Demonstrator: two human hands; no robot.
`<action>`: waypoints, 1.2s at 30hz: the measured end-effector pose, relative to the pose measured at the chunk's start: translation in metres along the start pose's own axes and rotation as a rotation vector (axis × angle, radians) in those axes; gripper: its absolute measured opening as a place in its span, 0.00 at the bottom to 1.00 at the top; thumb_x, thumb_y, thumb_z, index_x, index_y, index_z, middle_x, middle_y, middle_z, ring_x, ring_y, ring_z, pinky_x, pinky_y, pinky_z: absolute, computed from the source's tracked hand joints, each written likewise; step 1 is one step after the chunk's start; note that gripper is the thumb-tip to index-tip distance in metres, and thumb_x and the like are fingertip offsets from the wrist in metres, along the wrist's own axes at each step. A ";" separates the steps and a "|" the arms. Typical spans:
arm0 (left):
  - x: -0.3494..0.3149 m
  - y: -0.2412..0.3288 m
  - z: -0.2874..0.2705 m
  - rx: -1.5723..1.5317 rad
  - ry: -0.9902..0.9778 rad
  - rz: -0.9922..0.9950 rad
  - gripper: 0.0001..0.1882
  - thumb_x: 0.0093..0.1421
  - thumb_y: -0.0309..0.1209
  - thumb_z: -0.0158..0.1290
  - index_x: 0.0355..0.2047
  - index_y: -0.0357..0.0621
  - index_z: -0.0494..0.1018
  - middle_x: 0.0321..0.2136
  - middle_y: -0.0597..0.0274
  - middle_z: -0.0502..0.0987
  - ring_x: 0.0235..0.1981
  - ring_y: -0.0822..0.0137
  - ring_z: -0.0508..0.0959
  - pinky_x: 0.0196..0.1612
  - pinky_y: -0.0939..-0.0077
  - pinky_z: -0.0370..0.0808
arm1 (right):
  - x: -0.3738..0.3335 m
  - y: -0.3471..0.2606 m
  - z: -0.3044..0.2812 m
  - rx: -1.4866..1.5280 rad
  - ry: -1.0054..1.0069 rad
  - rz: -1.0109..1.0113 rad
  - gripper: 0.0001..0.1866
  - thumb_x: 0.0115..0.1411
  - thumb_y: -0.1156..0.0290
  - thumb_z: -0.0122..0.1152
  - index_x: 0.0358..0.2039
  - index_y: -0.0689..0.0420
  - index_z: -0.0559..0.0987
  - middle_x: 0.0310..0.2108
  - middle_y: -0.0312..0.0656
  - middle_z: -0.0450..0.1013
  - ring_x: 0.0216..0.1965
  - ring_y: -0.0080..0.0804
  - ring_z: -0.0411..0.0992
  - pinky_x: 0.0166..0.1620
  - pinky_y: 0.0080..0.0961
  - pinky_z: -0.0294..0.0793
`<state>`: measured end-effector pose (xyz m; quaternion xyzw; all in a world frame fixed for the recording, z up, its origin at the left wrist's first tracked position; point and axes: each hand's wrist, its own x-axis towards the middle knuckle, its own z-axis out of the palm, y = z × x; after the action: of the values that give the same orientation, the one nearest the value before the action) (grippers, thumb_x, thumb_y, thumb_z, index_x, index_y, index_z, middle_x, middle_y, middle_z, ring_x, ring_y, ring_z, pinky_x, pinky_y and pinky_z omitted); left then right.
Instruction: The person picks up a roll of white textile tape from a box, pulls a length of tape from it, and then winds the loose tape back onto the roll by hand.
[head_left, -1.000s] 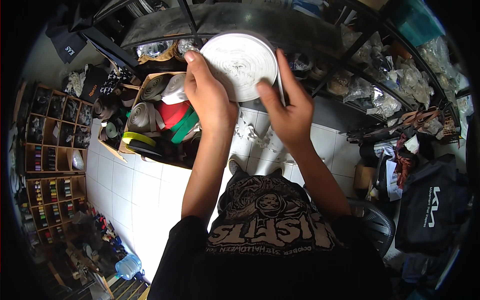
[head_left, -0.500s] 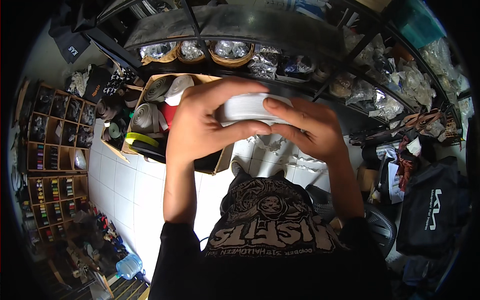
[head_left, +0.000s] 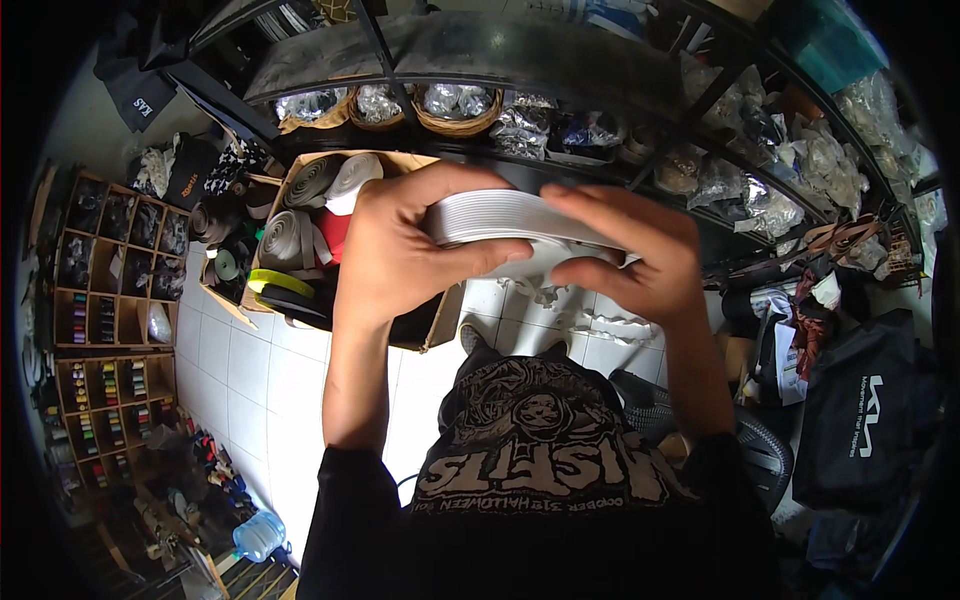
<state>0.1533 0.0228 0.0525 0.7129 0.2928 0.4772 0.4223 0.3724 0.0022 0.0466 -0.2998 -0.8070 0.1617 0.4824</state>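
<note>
Between my two hands is a roll of white strap (head_left: 485, 217), held up in front of my chest with its wound layers showing along the edge. My left hand (head_left: 390, 235) grips its left end, thumb on the near underside and fingers over the top. At the other end my right hand (head_left: 645, 250) wraps round it, with the thumb below and the fingers across the upper side. The fingers partly cover the right end of the roll.
An open cardboard box (head_left: 440, 325) of rolled straps stands at left, with a yellow roll (head_left: 282, 283) near its edge. Baskets (head_left: 458, 122) and plastic bags line the dark shelf ahead. Thread shelves (head_left: 120, 370) are far left; a black bag (head_left: 850, 420) lies right. White strips (head_left: 620, 330) litter the tiled floor.
My right hand has shifted right and its fingers lifted from the middle of the roll. The roll has tilted down to the right, showing more of its layered edge.
</note>
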 end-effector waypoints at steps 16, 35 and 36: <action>-0.006 -0.006 -0.005 0.342 0.180 0.049 0.20 0.40 0.30 0.70 0.34 0.39 0.79 0.31 0.61 0.81 0.31 0.73 0.80 0.35 0.83 0.75 | 0.010 0.008 -0.029 0.126 0.001 0.314 0.13 0.53 0.74 0.64 0.41 0.59 0.79 0.27 0.40 0.79 0.29 0.22 0.77 0.33 0.16 0.74; -0.009 -0.030 0.011 -0.324 0.364 -0.056 0.15 0.51 0.24 0.62 0.39 0.33 0.75 0.33 0.59 0.79 0.33 0.74 0.77 0.39 0.81 0.73 | -0.026 0.007 0.030 0.024 0.073 0.317 0.21 0.55 0.72 0.62 0.51 0.58 0.74 0.37 0.43 0.74 0.35 0.26 0.74 0.36 0.18 0.72; -0.009 -0.032 0.016 -0.326 0.366 -0.057 0.15 0.51 0.24 0.62 0.39 0.33 0.75 0.33 0.59 0.79 0.33 0.74 0.77 0.39 0.81 0.73 | -0.025 0.003 0.035 -0.028 0.070 0.326 0.26 0.55 0.70 0.63 0.54 0.58 0.71 0.41 0.45 0.73 0.36 0.29 0.74 0.38 0.20 0.72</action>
<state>0.1644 0.0251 0.0175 0.5286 0.3035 0.6271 0.4850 0.3516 -0.0103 0.0107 -0.4389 -0.7326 0.2158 0.4735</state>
